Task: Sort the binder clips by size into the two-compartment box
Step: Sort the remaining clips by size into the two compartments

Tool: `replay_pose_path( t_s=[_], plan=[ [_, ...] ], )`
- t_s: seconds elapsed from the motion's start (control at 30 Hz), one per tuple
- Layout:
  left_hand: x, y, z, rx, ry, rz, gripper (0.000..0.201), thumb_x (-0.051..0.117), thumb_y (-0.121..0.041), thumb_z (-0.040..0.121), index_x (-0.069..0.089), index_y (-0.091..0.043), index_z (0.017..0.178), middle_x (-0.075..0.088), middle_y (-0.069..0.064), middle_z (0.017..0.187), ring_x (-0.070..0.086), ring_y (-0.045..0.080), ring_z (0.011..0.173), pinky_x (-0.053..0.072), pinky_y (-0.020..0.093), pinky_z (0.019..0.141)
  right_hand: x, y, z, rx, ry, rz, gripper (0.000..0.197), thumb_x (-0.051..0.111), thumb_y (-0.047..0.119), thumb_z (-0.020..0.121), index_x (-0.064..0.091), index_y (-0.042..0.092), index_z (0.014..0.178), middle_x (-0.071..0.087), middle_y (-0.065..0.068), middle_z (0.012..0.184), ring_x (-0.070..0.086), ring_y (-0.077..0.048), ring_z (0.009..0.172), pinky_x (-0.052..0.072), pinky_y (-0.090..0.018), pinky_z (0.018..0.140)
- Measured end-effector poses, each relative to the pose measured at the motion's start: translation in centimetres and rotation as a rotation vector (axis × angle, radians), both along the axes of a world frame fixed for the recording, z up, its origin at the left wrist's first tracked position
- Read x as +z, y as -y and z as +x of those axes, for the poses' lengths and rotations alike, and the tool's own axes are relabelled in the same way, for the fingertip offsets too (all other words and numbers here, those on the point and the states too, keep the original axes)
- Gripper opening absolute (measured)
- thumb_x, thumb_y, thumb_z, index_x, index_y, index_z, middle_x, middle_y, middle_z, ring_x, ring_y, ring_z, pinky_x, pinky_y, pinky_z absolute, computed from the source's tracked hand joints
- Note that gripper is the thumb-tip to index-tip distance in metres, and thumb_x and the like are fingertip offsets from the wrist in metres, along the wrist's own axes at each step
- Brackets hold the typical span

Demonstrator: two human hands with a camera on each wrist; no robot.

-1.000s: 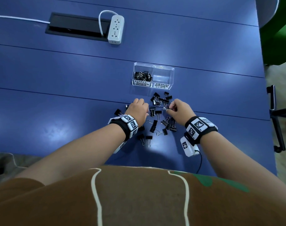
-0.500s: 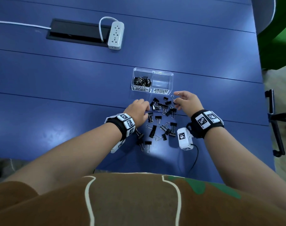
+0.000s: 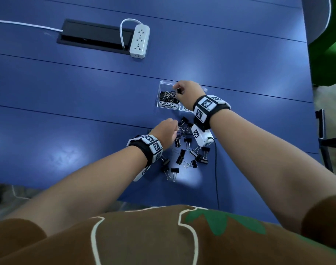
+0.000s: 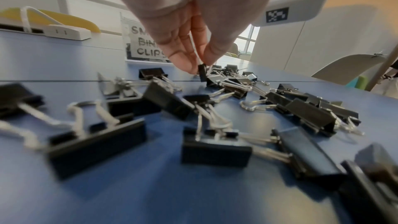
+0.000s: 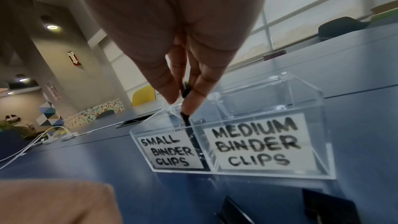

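A clear two-compartment box (image 3: pixel 159 92) stands on the blue table. Its left half, labelled SMALL BINDER CLIPS (image 5: pixel 170 152), holds several small black clips (image 3: pixel 168 96). The right half, labelled MEDIUM BINDER CLIPS (image 5: pixel 256 146), looks empty. My right hand (image 3: pixel 177 92) hovers over the small half near the divider, and its fingertips (image 5: pixel 170 98) pinch a small black clip (image 5: pixel 184 89). Nearer me lies a loose pile of black binder clips (image 3: pixel 188 150). At the pile's far left, my left hand (image 4: pixel 200 65) pinches the wire handle of a small clip (image 4: pixel 202 73).
A white power strip (image 3: pixel 139 42) and a black cable hatch (image 3: pixel 94 36) sit at the back left of the table. A chair frame (image 3: pixel 324 134) and a green object (image 3: pixel 331 44) stand past the right edge. The table's near edge (image 3: pixel 163 203) is close to my body.
My right hand has left the pile and moved forward to the box with a small clip in its fingertips. My left hand stays at the pile's left side.
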State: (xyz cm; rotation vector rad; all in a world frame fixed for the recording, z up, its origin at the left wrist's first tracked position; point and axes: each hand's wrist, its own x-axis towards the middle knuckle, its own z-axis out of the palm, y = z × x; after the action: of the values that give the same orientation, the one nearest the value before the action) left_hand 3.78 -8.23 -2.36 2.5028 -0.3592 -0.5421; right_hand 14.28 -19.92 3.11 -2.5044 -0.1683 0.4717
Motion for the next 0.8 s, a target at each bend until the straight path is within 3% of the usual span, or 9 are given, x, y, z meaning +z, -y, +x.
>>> replay_pose_path(
  t_s=[0.1,0.23,0.33,0.4,0.5,0.67,0.8],
  plan=[
    [0.3,-1.3,0.0,0.094,0.038,-0.039,0.011,0.045,-0.003,0.089,0.053,-0.005,0.097,0.058,0.013,0.097,0.046,0.021,0.078,0.045,0.036,0.076,0.1,0.0,-0.7,-0.027,-0.008,0.07,0.034,0.049,0.008,0.087,0.06,0.016,0.118,0.063,-0.004,0.108,0.055,-0.016,0.084,0.046,-0.025,0.078],
    [0.7,-2.5,0.7,0.182,0.031,-0.047,0.013,0.044,-0.007,0.089,0.054,-0.008,0.097,0.057,0.01,0.099,0.054,0.027,0.085,0.047,0.039,0.077,-0.2,1.5,-3.9,-0.055,0.035,0.085,0.023,0.049,0.007,0.087,0.068,0.014,0.099,0.066,-0.004,0.088,0.058,-0.019,0.075,0.046,-0.023,0.072],
    [0.4,-2.4,0.8,0.091,0.002,0.025,0.01,0.052,-0.013,0.088,0.055,-0.009,0.097,0.054,0.01,0.102,0.054,0.028,0.091,0.05,0.042,0.08,-1.7,2.7,-6.9,0.067,-0.071,-0.086,0.025,0.048,0.006,0.087,0.069,0.012,0.099,0.069,-0.007,0.102,0.063,-0.021,0.087,0.051,-0.027,0.086],
    [-0.1,-2.0,0.6,0.041,-0.038,0.089,0.013,0.057,-0.017,0.087,0.055,-0.01,0.099,0.053,0.01,0.106,0.055,0.028,0.095,0.051,0.044,0.083,-2.9,3.2,-8.5,0.122,-0.122,-0.163,0.026,0.05,0.006,0.086,0.067,0.012,0.104,0.063,-0.007,0.11,0.061,-0.025,0.097,0.05,-0.033,0.092],
    [-0.8,-1.7,0.3,0.0,-0.043,0.141,0.015,0.056,-0.012,0.088,0.056,-0.007,0.101,0.051,0.012,0.11,0.054,0.029,0.098,0.051,0.045,0.086,-4.2,3.4,-10.2,0.137,-0.116,-0.158,0.027,0.052,0.006,0.085,0.063,0.008,0.11,0.054,-0.012,0.112,0.056,-0.028,0.101,0.043,-0.03,0.088],
    [-0.7,-1.7,0.3,-0.054,0.016,0.214,0.012,0.055,-0.013,0.088,0.056,-0.007,0.097,0.051,0.012,0.107,0.049,0.028,0.103,0.05,0.043,0.085,-4.9,3.1,-11.3,0.116,-0.068,-0.145,0.022,0.054,0.011,0.087,0.064,0.002,0.104,0.051,-0.015,0.112,0.058,-0.031,0.093,0.049,-0.037,0.09],
    [-0.3,-1.6,0.2,-0.042,0.02,0.207,0.015,0.054,-0.01,0.085,0.051,-0.01,0.099,0.053,0.009,0.107,0.049,0.027,0.099,0.044,0.036,0.073,-5.5,2.9,-12.0,0.097,-0.059,-0.156,0.02,0.056,0.013,0.086,0.062,0.003,0.102,0.049,-0.014,0.11,0.056,-0.029,0.092,0.05,-0.038,0.088]
  ],
)
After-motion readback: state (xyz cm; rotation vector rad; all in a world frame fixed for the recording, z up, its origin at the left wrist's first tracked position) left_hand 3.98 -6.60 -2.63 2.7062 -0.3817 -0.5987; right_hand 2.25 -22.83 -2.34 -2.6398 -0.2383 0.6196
